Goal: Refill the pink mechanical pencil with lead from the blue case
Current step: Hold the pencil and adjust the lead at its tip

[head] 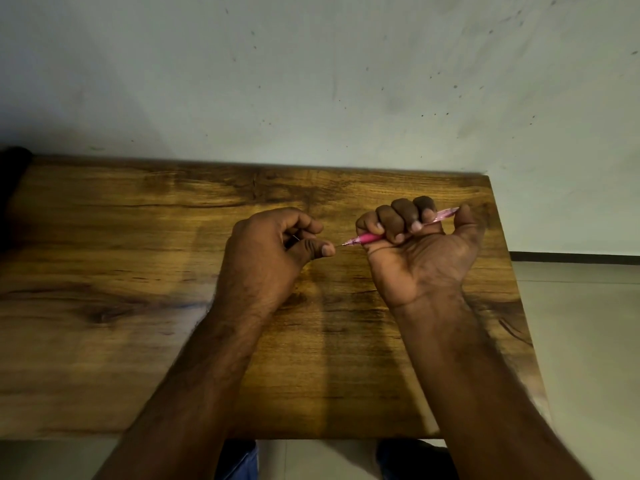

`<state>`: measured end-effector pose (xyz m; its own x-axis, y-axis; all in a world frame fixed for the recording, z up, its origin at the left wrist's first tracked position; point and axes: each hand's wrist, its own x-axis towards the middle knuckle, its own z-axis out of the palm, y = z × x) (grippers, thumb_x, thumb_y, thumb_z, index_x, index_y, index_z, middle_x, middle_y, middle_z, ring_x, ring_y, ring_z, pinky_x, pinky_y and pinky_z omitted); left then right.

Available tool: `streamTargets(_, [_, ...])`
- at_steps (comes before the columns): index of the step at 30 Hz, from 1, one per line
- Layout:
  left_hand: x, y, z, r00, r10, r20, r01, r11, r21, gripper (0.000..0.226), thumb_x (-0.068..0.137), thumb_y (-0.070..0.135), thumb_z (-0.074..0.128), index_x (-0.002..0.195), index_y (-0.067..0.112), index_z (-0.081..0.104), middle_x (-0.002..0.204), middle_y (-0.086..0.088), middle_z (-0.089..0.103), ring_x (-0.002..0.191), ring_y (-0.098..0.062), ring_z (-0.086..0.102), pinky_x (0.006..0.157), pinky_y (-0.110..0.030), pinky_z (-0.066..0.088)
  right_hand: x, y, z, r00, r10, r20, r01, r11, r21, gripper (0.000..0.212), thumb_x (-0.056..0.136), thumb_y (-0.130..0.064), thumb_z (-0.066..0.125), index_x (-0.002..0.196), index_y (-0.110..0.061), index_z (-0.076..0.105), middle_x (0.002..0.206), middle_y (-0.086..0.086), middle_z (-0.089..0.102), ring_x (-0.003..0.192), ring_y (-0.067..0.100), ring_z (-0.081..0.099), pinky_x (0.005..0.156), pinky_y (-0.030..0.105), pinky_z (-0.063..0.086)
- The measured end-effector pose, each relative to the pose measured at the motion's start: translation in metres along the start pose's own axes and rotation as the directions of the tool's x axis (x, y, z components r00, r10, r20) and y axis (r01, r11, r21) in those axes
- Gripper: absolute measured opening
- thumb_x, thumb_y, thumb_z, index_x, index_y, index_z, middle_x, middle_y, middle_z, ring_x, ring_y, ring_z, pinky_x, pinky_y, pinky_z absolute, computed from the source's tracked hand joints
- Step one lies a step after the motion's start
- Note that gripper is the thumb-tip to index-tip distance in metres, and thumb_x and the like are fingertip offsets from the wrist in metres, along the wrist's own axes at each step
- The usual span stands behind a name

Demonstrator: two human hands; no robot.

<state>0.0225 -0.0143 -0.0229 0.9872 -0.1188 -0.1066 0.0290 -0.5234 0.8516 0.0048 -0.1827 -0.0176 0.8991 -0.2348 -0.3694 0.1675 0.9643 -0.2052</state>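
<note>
My right hand (419, 247) is fisted, palm up, around the pink mechanical pencil (369, 238). The pencil lies nearly level, its pointed tip aimed left and its rear end sticking out past my thumb. My left hand (273, 247) pinches a thin lead (338, 245) between thumb and forefinger. The lead bridges the small gap from my left fingertips to the pencil's tip. Another thin sliver shows inside the curl of my left fingers. The blue case is not in view.
Both hands hover over a wooden table (138, 306) with a dark grain. A pale wall runs along its far edge. The table's right edge drops to a light floor. My knees show below the near edge.
</note>
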Motion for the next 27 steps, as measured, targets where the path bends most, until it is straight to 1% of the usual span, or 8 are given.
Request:
streamTargets(3, [0.0003, 0.0003, 0.0002, 1.0, -0.001, -0.002, 0.001, 1.0, 0.002, 0.021, 0.074, 0.03, 0.089, 0.092, 0.027, 0.079, 0.077, 0.013, 0.077, 0.073, 0.002, 0.073, 0.07, -0.022, 0.058, 0.0006, -0.0003, 0.0002, 1.0, -0.003, -0.001, 0.003, 1.0, -0.002, 0.051, 0.089, -0.055, 0.036, 0.058, -0.015, 0.043, 0.052, 0.0, 0.031, 0.046, 0.016, 0.026, 0.056, 0.029, 0.032])
streamTargets(9, [0.0001, 0.0006, -0.0007, 1.0, 0.0, -0.003, 0.0, 1.0, 0.005, 0.021, 0.074, 0.03, 0.089, 0.092, 0.027, 0.079, 0.075, 0.015, 0.076, 0.072, 0.004, 0.072, 0.07, -0.022, 0.057, 0.0001, 0.0, 0.0005, 1.0, -0.005, -0.011, 0.005, 1.0, -0.008, 0.053, 0.091, -0.056, 0.034, 0.058, -0.015, 0.043, 0.052, 0.0, 0.031, 0.046, 0.016, 0.026, 0.056, 0.028, 0.032])
streamTargets(13, [-0.0003, 0.0005, 0.0001, 1.0, 0.002, -0.006, -0.002, 1.0, 0.013, 0.021, 0.074, 0.032, 0.089, 0.092, 0.028, 0.079, 0.077, 0.014, 0.077, 0.075, -0.001, 0.074, 0.074, -0.029, 0.061, 0.0001, 0.0001, 0.0015, 1.0, -0.007, -0.014, 0.007, 1.0, -0.018, 0.053, 0.091, -0.056, 0.033, 0.058, -0.015, 0.043, 0.052, 0.0, 0.031, 0.046, 0.016, 0.025, 0.056, 0.029, 0.031])
streamTargets(15, [-0.0008, 0.0002, 0.0006, 1.0, 0.004, -0.005, -0.004, 1.0, 0.013, 0.022, 0.074, 0.033, 0.089, 0.093, 0.028, 0.079, 0.078, 0.014, 0.077, 0.076, -0.002, 0.074, 0.074, -0.031, 0.061, -0.0005, 0.0003, 0.0021, 1.0, -0.013, -0.008, 0.013, 0.999, -0.034, 0.05, 0.088, -0.054, 0.036, 0.058, -0.015, 0.042, 0.052, 0.0, 0.031, 0.046, 0.016, 0.025, 0.055, 0.029, 0.032])
streamTargets(17, [-0.0016, 0.0001, 0.0007, 1.0, 0.011, -0.005, -0.011, 1.0, 0.016, 0.023, 0.074, 0.035, 0.088, 0.094, 0.028, 0.079, 0.079, 0.014, 0.077, 0.077, -0.001, 0.073, 0.074, -0.03, 0.061, -0.0015, 0.0008, 0.0023, 1.0, -0.013, -0.003, 0.013, 0.999, -0.045, 0.048, 0.087, -0.053, 0.037, 0.058, -0.015, 0.042, 0.052, 0.0, 0.031, 0.046, 0.016, 0.025, 0.055, 0.028, 0.033])
streamTargets(21, [-0.0014, 0.0003, 0.0015, 1.0, 0.016, -0.006, -0.015, 0.999, 0.029, 0.022, 0.075, 0.034, 0.087, 0.094, 0.028, 0.079, 0.079, 0.015, 0.077, 0.077, 0.0, 0.073, 0.073, -0.028, 0.059, -0.0014, 0.0016, 0.0022, 1.0, -0.005, -0.008, 0.004, 0.999, -0.041, 0.054, 0.092, -0.056, 0.033, 0.059, -0.015, 0.042, 0.052, 0.0, 0.031, 0.047, 0.016, 0.025, 0.054, 0.029, 0.033])
streamTargets(27, [-0.0008, -0.0007, 0.0009, 1.0, 0.006, -0.005, -0.006, 0.999, 0.034, 0.022, 0.075, 0.034, 0.088, 0.094, 0.029, 0.079, 0.078, 0.017, 0.076, 0.076, 0.004, 0.072, 0.073, -0.024, 0.057, -0.0023, 0.0016, 0.0019, 1.0, 0.006, 0.003, -0.006, 1.0, -0.028, 0.056, 0.091, -0.06, 0.033, 0.06, -0.015, 0.043, 0.053, 0.0, 0.031, 0.047, 0.016, 0.025, 0.055, 0.029, 0.033])
